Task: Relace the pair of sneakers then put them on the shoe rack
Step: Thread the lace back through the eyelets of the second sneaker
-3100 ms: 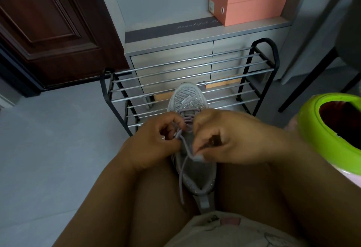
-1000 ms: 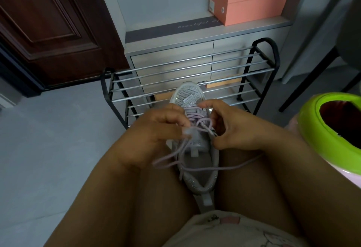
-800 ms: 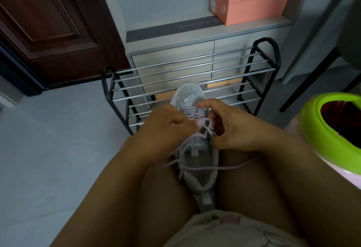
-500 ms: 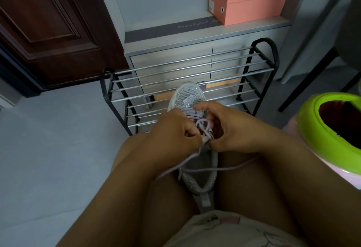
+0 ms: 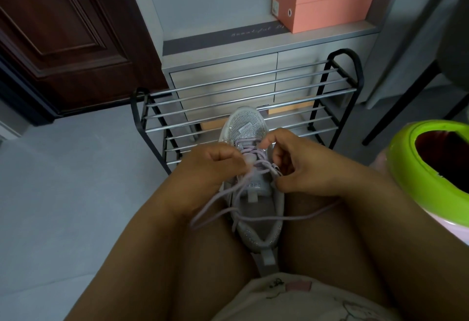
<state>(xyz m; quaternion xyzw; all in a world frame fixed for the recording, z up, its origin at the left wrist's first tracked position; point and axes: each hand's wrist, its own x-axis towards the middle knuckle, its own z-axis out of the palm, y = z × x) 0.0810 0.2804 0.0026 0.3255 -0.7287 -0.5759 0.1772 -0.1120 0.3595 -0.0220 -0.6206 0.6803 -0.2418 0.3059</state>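
A grey glittery sneaker (image 5: pixel 256 209) rests between my thighs, toe pointing away toward the shoe rack (image 5: pixel 253 107). Its lilac lace (image 5: pixel 264 218) is threaded through the front eyelets, and loose ends trail over both thighs. My left hand (image 5: pixel 215 168) pinches a strand of the lace at the left side of the tongue. My right hand (image 5: pixel 302 166) is closed on the sneaker's right eyelet edge, fingertips at the lace. Only one sneaker is in view.
The black-framed rack with metal bars stands in front of a grey drawer cabinet (image 5: pixel 253 72) carrying stacked pink boxes (image 5: pixel 327 8). A green-rimmed bin (image 5: pixel 416 168) sits at my right, a dark wooden door (image 5: pixel 63 33) at the left, chair legs (image 5: pixel 406 102) at far right.
My hands have drawn slightly apart over the sneaker's middle eyelets. The left hand has pulled a lace strand down and left; the loose ends lie longer across my thighs than three seconds ago.
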